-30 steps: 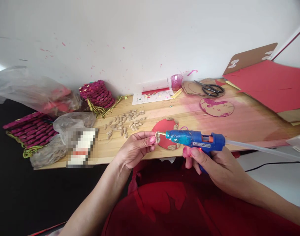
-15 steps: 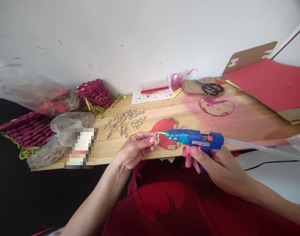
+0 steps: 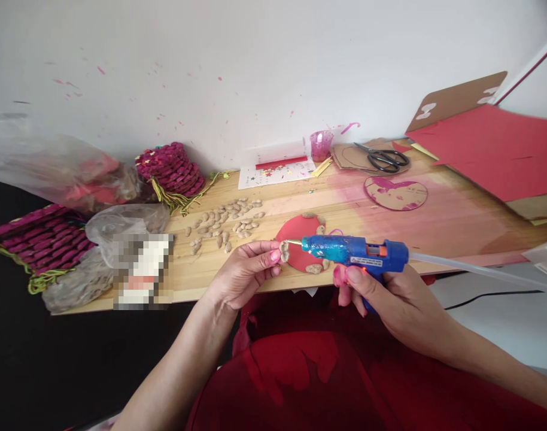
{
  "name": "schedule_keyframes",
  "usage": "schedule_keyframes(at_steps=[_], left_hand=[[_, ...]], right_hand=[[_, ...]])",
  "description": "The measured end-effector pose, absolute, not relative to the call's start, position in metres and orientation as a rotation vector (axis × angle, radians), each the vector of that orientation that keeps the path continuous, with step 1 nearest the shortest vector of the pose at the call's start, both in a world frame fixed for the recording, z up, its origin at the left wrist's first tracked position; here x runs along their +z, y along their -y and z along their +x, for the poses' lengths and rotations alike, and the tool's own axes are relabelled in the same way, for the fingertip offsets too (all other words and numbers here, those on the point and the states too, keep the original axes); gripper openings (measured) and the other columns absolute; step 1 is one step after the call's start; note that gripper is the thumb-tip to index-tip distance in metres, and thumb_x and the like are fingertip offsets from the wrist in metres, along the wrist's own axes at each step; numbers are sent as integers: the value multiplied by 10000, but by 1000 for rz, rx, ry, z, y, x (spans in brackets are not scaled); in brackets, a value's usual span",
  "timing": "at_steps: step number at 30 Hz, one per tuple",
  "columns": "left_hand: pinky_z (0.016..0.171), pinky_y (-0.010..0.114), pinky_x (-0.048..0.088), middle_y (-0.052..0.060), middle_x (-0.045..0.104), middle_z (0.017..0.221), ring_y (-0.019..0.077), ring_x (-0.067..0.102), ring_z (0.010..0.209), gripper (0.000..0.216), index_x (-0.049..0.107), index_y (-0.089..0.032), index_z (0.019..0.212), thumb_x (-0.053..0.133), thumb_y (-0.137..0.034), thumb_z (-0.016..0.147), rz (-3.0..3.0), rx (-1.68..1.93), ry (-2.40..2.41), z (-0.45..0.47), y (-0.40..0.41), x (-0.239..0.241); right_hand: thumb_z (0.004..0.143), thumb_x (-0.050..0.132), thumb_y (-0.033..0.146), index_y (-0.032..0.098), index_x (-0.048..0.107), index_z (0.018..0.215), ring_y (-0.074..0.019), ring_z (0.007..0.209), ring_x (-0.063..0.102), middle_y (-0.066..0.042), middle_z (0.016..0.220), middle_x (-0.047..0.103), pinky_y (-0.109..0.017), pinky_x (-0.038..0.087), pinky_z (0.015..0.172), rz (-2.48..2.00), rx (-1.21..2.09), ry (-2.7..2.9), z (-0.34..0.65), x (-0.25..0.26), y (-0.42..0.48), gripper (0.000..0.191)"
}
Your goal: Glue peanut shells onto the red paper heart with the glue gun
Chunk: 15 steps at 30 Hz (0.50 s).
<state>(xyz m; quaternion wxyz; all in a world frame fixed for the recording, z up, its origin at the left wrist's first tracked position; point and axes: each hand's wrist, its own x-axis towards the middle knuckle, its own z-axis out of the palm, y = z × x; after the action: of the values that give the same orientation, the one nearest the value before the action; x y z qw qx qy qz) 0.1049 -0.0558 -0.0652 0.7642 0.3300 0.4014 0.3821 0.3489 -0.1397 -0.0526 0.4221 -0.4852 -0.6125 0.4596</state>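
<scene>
Between the thumb and fingertips of my left hand (image 3: 251, 268) is a peanut (image 3: 284, 251). My right hand (image 3: 385, 293) is wrapped round the handle of a blue glue gun (image 3: 354, 251), which points left. Its metal nozzle is right at the peanut; whether they touch I cannot tell. A clear glue stick (image 3: 471, 272) runs out of the gun's back end. Behind the hands lies a red disc (image 3: 295, 233), partly hidden by the gun, with several peanuts along its right edge. Many loose peanuts (image 3: 219, 221) are scattered on the table left of the disc.
Purple bundles of strung peanuts (image 3: 170, 170) and plastic bags (image 3: 125, 224) crowd the left side. At the back stand a pink-stained cup (image 3: 321, 146) and black-handled scissors (image 3: 385, 160) on cardboard. A painted cardboard disc (image 3: 395, 194) and red sheets (image 3: 502, 155) lie to the right.
The peanut has turned slightly in my left fingers at the nozzle. Both hands stay nearly in place, and the view has shifted a little.
</scene>
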Motion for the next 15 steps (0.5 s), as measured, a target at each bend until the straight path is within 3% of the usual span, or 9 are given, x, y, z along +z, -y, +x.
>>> schedule_keyframes(at_steps=[15], left_hand=[[601, 169, 549, 41, 737, 709, 82, 639, 604, 407, 810, -121, 811, 1025, -290, 510, 720, 828, -878, 106, 54, -67]], right_hand=[[1047, 512, 491, 210, 674, 849, -127, 531, 590, -25, 710, 696, -285, 461, 491, -1221, 1140, 1553, 350, -55, 138, 380]])
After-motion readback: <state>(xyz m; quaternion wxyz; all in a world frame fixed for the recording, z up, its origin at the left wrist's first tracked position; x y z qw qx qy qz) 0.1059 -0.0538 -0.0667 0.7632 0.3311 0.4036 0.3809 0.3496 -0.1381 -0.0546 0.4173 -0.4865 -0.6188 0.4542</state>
